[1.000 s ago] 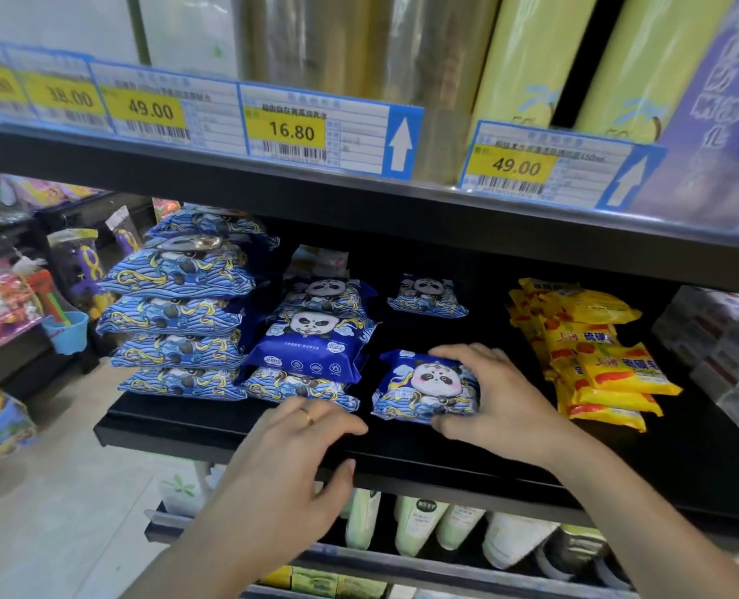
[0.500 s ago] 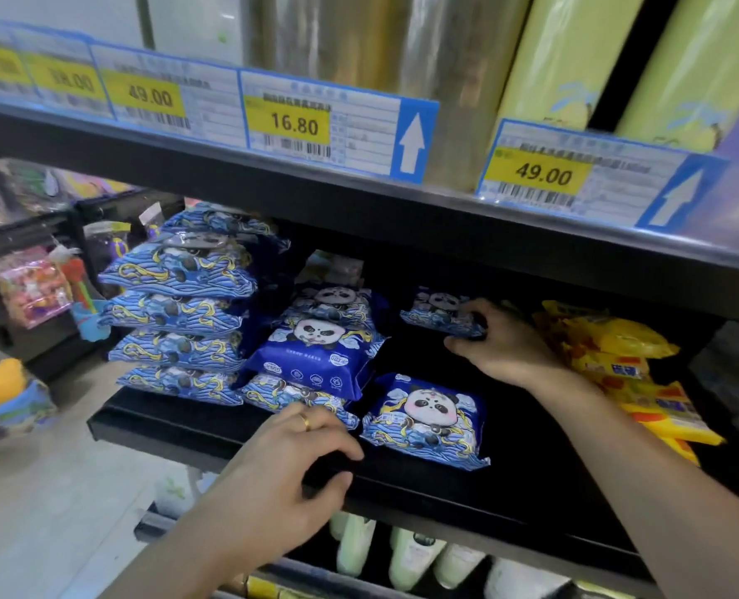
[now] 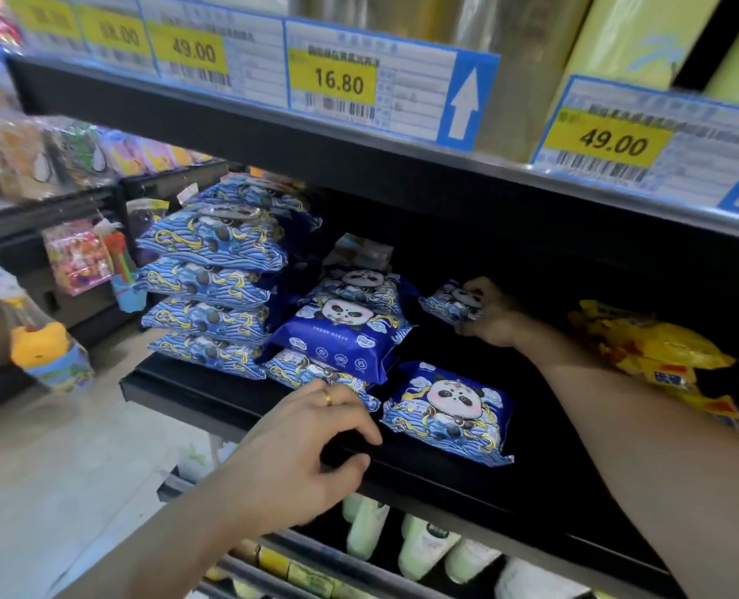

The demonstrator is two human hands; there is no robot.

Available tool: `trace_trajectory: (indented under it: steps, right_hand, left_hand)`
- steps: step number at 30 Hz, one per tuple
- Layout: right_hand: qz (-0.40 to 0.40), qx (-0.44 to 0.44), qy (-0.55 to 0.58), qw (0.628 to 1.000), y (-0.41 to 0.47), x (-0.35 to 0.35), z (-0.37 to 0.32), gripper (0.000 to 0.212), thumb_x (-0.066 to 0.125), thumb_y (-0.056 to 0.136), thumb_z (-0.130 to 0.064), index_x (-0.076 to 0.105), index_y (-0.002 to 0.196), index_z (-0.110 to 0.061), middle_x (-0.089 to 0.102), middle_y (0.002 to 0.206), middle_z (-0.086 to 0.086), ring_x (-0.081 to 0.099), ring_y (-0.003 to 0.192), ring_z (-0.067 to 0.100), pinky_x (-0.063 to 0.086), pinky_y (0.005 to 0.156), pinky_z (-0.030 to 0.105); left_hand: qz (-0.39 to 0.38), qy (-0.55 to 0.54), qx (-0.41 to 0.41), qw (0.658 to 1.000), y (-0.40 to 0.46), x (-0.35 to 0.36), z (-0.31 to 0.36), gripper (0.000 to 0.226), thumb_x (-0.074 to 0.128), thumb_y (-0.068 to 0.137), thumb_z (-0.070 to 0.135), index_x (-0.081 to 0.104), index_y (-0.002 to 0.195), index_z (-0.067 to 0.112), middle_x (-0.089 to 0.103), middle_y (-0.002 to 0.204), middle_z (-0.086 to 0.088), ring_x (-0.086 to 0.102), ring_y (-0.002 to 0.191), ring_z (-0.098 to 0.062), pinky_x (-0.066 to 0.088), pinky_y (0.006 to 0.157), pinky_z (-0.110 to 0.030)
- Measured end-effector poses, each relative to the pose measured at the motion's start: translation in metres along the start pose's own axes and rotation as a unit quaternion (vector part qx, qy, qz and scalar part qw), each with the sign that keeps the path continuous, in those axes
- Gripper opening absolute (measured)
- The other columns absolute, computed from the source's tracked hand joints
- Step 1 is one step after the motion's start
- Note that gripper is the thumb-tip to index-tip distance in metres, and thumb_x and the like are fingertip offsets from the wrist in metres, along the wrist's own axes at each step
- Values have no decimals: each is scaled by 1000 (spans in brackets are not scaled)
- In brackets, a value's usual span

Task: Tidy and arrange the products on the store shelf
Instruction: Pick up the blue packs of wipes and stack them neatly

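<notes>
Blue panda-print packs lie on a black shelf. My right hand reaches deep into the shelf and grips a small panda pack at the back. Another panda pack lies flat near the front edge. My left hand, with a ring, rests on the shelf's front edge with fingers curled over the lip, just in front of a short stack of panda packs. A taller stack of blue wave-print packs stands at the left.
Yellow packs pile up at the right of the shelf. Price labels line the shelf above, under large rolls. Pale bottles stand on the shelf below. Hanging toys fill the aisle at left.
My right hand left the front panda pack, reached to the back and closed on the small pack there. My left hand stayed on the shelf edge.
</notes>
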State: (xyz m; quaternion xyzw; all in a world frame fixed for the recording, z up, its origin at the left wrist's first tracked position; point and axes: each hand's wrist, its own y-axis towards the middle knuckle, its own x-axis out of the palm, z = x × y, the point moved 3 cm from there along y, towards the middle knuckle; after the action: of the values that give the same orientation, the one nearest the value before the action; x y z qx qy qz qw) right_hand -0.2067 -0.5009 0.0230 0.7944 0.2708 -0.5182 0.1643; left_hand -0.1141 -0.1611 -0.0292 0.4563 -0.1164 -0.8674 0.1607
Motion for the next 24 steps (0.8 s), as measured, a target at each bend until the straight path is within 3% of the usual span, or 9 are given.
trace_trajectory:
  steps: [6, 11, 16, 20, 24]
  right_hand:
    - [49, -4, 35, 998, -41, -11, -10, 72, 88, 79, -29, 49, 140, -27, 60, 135, 2, 54, 106, 16, 42, 85, 24]
    - [161, -12, 107, 981, -106, -30, -22, 71, 89, 76, -33, 52, 137, -34, 60, 135, 0, 58, 120, 21, 48, 99, 29]
    - [220, -64, 155, 961, -188, -35, -30, 71, 92, 71, -26, 56, 131, -38, 60, 123, -7, 57, 118, 18, 49, 100, 31]
    - [226, -101, 162, 955, -248, -22, -37, 74, 92, 72, -24, 52, 129, -48, 55, 123, -12, 51, 116, -1, 45, 94, 13]
    - [201, -126, 186, 954, -287, -6, -48, 76, 91, 75, -18, 52, 134, -46, 47, 127, -19, 52, 122, 5, 54, 97, 33]
  left_hand:
    - [-7, 7, 4, 1000, -1, -1, 1, 23, 62, 89, 48, 69, 110, 43, 55, 114, 31, 46, 115, 2, 36, 99, -14]
    - [-4, 8, 7, 1000, -3, -3, 4, 22, 64, 90, 44, 69, 111, 42, 55, 115, 32, 46, 114, 1, 34, 97, -12]
    - [-8, -23, -4, 1000, -4, -6, 5, 15, 68, 93, 35, 72, 106, 40, 60, 110, 29, 49, 113, -3, 39, 98, -23]
    - [-8, -136, -35, 990, -4, -11, 11, 15, 68, 94, 30, 75, 101, 41, 70, 101, 18, 62, 106, -11, 47, 95, -26]
    - [5, -344, -124, 931, -7, -11, 25, 20, 63, 89, 46, 78, 98, 35, 79, 105, 5, 74, 98, -14, 55, 90, -32]
